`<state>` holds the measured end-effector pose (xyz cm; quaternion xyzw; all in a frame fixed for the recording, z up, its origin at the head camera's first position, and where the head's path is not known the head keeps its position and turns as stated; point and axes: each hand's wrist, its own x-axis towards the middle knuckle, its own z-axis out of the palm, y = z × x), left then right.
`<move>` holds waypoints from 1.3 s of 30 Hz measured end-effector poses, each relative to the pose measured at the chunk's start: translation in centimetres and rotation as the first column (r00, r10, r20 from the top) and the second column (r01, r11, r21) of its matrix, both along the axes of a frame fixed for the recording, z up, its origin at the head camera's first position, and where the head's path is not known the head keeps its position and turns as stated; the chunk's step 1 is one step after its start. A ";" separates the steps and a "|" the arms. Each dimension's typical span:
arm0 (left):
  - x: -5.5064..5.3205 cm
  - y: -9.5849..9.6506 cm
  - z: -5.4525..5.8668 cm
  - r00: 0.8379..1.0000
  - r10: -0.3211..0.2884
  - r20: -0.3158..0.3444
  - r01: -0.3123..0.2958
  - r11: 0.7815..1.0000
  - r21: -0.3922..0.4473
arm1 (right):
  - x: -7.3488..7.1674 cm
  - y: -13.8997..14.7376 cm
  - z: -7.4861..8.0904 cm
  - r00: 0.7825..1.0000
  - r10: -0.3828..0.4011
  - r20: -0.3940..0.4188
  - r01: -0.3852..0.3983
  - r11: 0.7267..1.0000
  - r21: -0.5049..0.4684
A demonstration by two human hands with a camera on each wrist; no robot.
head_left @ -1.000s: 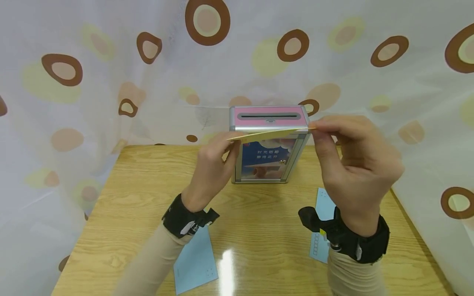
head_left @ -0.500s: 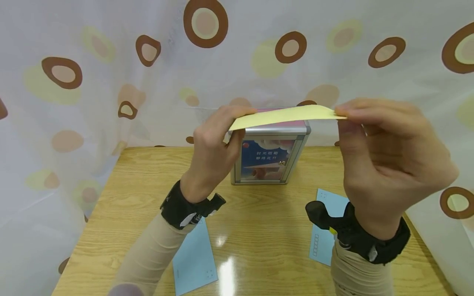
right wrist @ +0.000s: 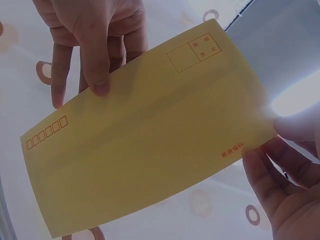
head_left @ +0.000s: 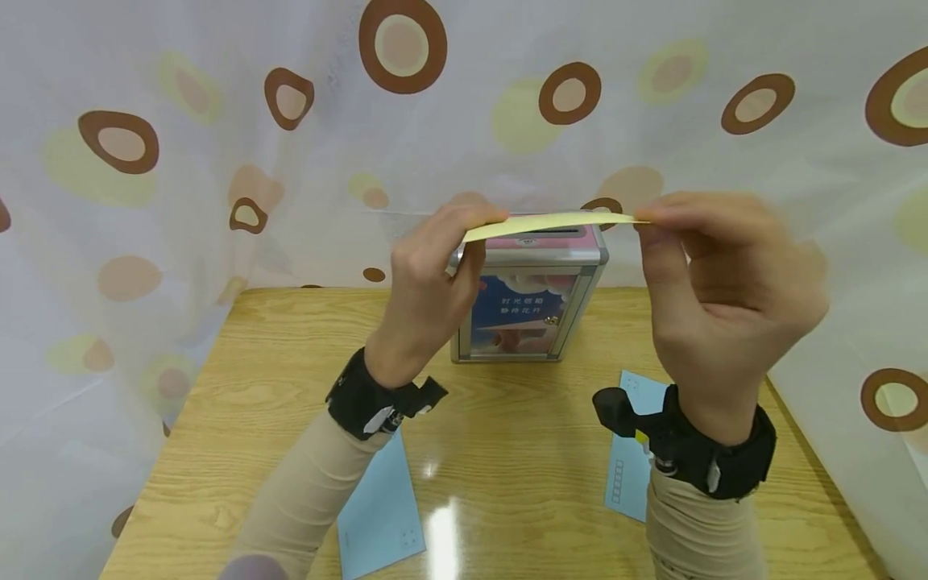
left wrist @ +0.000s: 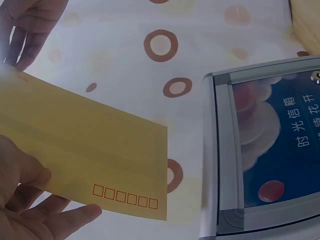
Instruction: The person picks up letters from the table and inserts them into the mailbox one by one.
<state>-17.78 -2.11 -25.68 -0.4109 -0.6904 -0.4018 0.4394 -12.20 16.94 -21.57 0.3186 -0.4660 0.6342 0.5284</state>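
Observation:
A yellow envelope [head_left: 551,223] spans between my two hands in the head view, seen almost edge-on and slightly bowed. My left hand [head_left: 435,282] pinches its left part, thumb below and fingers above. At the other end, my right hand [head_left: 732,298] pinches a corner between thumb and fingertips. Behind the envelope stands a pink-topped, silver-framed letter box [head_left: 522,314], its top slot [head_left: 558,234] partly covered by the envelope in this view. In the right wrist view the envelope [right wrist: 145,135] shows red postcode squares and a stamp box.
One light-blue envelope [head_left: 384,515] lies on the wooden table [head_left: 290,346] by my left forearm. Another blue envelope [head_left: 629,475] lies near my right wrist, partly hidden by the strap. A patterned curtain [head_left: 464,153] hangs behind the box and along both sides.
The yellow envelope has risen from in front of the box's front edge to over its top. My right hand went right and up, then back left somewhat, as the envelope tipped flatter.

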 end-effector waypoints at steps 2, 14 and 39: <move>-0.4 0.1 -0.4 1.000 -0.007 0.009 0.007 1.000 -0.007 | -0.1 0.0 -0.3 0.999 0.019 0.028 -0.019 1.000 0.021; -1.2 0.1 -2.4 0.994 0.048 0.095 -0.044 0.998 -0.042 | 0.1 -0.2 -1.2 0.992 -0.006 0.127 -0.003 0.998 0.069; 0.3 0.4 -1.5 0.997 0.064 0.050 -0.063 0.998 -0.015 | -0.7 0.8 -2.3 0.963 -0.170 0.208 0.126 0.970 0.209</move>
